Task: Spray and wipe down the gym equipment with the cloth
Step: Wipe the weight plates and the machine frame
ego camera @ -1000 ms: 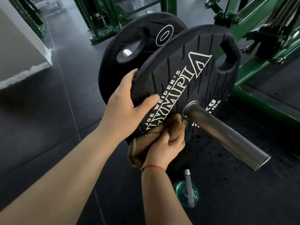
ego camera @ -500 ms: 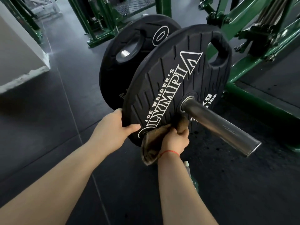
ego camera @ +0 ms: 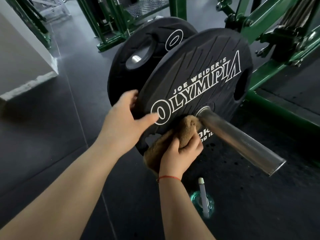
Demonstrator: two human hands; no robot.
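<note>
A black weight plate (ego camera: 204, 70) with white OLYMPIA lettering sits on a steel bar sleeve (ego camera: 242, 144) that sticks out toward me. My left hand (ego camera: 124, 122) grips the plate's left rim, thumb on its face and fingers behind the edge. My right hand (ego camera: 180, 153) holds a bunched brown cloth (ego camera: 183, 130) and presses it against the plate's lower face, just left of the bar hole. A teal spray bottle (ego camera: 203, 200) with a pale nozzle stands on the floor below the bar.
A second black plate (ego camera: 143, 54) stands behind the first. The green machine frame (ego camera: 270, 78) runs along the right, more green racks (ego camera: 107, 23) are at the back, and a pale block (ego camera: 22, 66) sits at the left. Dark rubber flooring lies underneath.
The plate has turned clockwise, so the lettering runs flatter. My left hand shifted along the rim with it. The cloth stayed pressed beside the bar hole.
</note>
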